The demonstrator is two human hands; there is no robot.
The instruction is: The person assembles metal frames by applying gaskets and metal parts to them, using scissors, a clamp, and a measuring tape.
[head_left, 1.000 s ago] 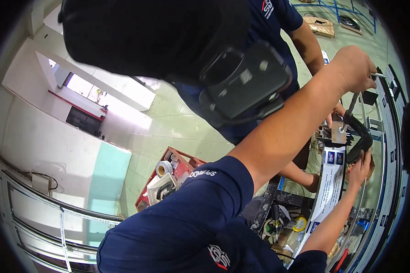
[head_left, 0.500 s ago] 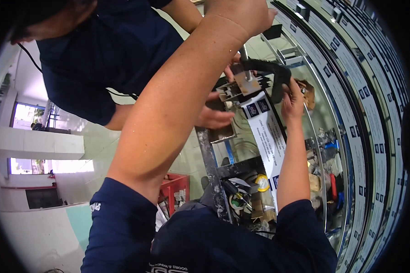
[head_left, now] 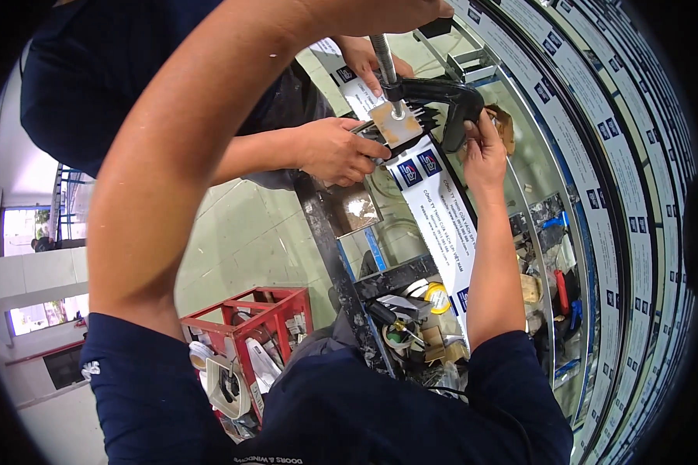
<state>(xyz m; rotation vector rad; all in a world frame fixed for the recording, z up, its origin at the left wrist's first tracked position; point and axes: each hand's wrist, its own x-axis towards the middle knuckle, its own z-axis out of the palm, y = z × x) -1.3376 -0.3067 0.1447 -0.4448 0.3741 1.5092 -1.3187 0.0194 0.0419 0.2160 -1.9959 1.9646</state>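
A black clamp (head_left: pixel 440 93) with a threaded screw sits over a long profile covered in white printed film (head_left: pixel 442 225). Its screw foot stands on a small square, stained plate (head_left: pixel 396 126) laid across the profile. My right hand (head_left: pixel 485 155) grips the lower part of the clamp's black frame. At the top edge my left hand (head_left: pixel 399 12) is curled over the upper end of the screw; its fingers are mostly hidden. Another person's hand (head_left: pixel 345 151) grips a piece beside the plate, and that person's other hand (head_left: pixel 364 62) rests on the profile farther off.
Below the profile is a dark, paint-spotted metal frame (head_left: pixel 333 263) with a tray of tools and scraps, including a yellow tape roll (head_left: pixel 437 298). A red metal stand (head_left: pixel 264 310) is at lower left. Many film-wrapped profiles (head_left: pixel 597 194) are stacked along the right.
My left forearm has swung left, its hand staying high over the clamp. The other person's nearer hand has closed beside the plate. The view has shifted, showing more of the red stand.
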